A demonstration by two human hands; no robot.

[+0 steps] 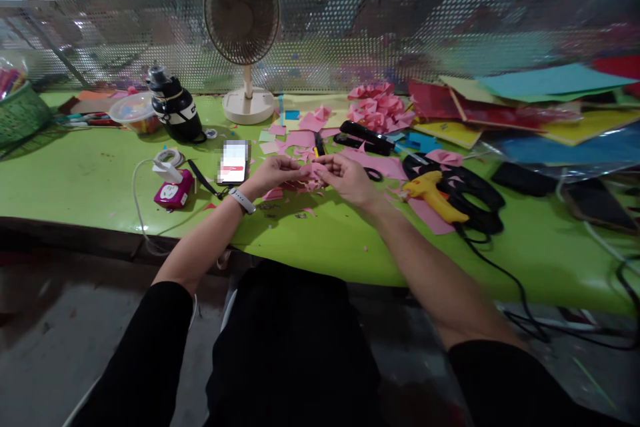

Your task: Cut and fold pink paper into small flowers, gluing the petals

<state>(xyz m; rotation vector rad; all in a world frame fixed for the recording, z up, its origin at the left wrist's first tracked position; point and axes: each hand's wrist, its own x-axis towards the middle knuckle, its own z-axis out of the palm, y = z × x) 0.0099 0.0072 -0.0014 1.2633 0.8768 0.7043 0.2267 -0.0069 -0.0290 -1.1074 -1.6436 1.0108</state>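
My left hand (277,172) and my right hand (346,177) meet over the green table (80,177), fingertips pinched together on a small piece of pink paper (314,170). Pink paper scraps (295,188) lie under and around both hands. A white watch band sits on my left wrist. A yellow glue gun (433,196) lies just right of my right hand, on a pink sheet. A phone (233,162) with a lit screen lies just left of my left hand.
A small white fan (243,33) stands at the back by the mesh wall. A black bottle (176,107), a clear bowl (133,112) and a green basket (20,113) sit at left. Folded pink paper flowers (377,107) and coloured sheets (540,103) fill the right.
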